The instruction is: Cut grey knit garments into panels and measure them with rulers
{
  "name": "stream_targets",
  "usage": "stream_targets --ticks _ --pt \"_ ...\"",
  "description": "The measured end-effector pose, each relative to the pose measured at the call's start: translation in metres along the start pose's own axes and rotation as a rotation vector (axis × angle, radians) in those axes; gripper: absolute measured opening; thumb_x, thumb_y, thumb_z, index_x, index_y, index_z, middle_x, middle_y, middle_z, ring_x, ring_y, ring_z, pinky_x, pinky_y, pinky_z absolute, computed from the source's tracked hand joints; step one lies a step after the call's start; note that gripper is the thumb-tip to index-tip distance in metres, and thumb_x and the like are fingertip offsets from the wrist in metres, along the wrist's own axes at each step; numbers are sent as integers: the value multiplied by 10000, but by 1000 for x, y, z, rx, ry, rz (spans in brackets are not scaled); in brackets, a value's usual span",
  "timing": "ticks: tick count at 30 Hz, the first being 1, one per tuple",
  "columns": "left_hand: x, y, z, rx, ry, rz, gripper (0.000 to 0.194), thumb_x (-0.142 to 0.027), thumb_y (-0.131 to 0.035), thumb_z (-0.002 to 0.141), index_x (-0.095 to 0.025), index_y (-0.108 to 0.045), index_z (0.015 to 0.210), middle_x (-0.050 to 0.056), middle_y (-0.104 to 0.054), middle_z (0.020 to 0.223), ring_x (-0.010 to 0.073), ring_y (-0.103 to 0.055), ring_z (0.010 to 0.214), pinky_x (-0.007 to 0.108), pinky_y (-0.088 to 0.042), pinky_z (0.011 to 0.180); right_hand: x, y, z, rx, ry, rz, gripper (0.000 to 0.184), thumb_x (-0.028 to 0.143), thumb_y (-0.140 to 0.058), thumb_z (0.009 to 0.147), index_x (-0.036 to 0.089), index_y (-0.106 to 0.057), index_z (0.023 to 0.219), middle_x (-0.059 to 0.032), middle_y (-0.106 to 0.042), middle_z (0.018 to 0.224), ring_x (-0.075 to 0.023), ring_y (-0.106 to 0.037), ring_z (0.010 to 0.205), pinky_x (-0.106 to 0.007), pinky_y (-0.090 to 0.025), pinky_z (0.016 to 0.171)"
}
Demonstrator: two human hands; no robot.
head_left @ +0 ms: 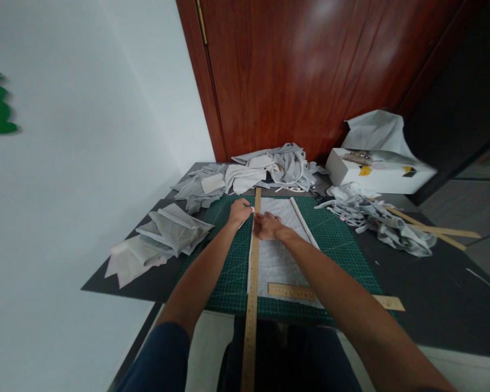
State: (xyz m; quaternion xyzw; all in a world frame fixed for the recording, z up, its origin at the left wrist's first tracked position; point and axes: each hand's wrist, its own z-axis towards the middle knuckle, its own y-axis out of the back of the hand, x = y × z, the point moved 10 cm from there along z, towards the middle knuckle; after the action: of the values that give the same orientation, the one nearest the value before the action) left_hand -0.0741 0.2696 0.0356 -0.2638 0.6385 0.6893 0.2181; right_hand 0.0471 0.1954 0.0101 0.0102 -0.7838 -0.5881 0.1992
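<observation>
A long wooden ruler [252, 261] lies lengthwise along the left edge of a light grey fabric piece [280, 253] and juts past the table's front edge. My right hand [267, 225] rests on the ruler with bent fingers pressed over it. Just left of the ruler, my left hand [240, 212] is closed around something slim; a small pale pinkish end and a thin light line show beside the fingers, but its kind is unclear. A rolled white strip [304, 222] runs down the fabric's right side. Across its lower part lies a second wooden ruler [292, 291], partly hidden under my right forearm.
Beneath the fabric is a green cutting mat [228, 283] on a dark table [420, 294]. Grey cloth pieces [175, 228] lie at left, a cloth heap [286, 166] at the back. At right are fabric scraps [375, 218], wooden sticks [449, 231] and a white box [379, 174].
</observation>
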Motion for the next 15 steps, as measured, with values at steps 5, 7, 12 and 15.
stream_targets --ticks 5,7,12,15 --pt "1 -6 17 -25 11 26 262 -249 -812 824 -201 -800 1081 77 -810 1152 218 -743 1071 271 -548 931 -1 -1 2 -8 10 -6 670 429 -681 858 340 -553 1510 -61 -426 1694 -414 -276 1582 -626 -303 1230" --pt "2 -9 22 -29 2 48 239 -244 -798 840 -212 -804 1077 82 -804 1190 223 -739 1107 280 -550 961 -1 -1 3 -8 18 -17 663 422 -680 858 332 -557 1504 -66 -428 1692 -416 -294 1572 -624 -331 1215" --pt "3 -19 29 -20 -13 58 222 -251 -776 867 -234 -814 1085 73 -813 1173 225 -743 1117 288 -550 992 -2 -3 6 -7 27 -29 694 417 -656 878 327 -510 1550 -58 -371 1729 -412 -283 1581 -635 -326 1227" --pt "4 -22 30 -8 -14 58 231 -255 -769 871 -240 -819 1096 66 -819 1155 215 -748 1103 274 -554 978 -3 -4 6 -10 29 -20 712 407 -647 883 311 -492 1572 -52 -346 1744 -418 -275 1586 -639 -314 1240"
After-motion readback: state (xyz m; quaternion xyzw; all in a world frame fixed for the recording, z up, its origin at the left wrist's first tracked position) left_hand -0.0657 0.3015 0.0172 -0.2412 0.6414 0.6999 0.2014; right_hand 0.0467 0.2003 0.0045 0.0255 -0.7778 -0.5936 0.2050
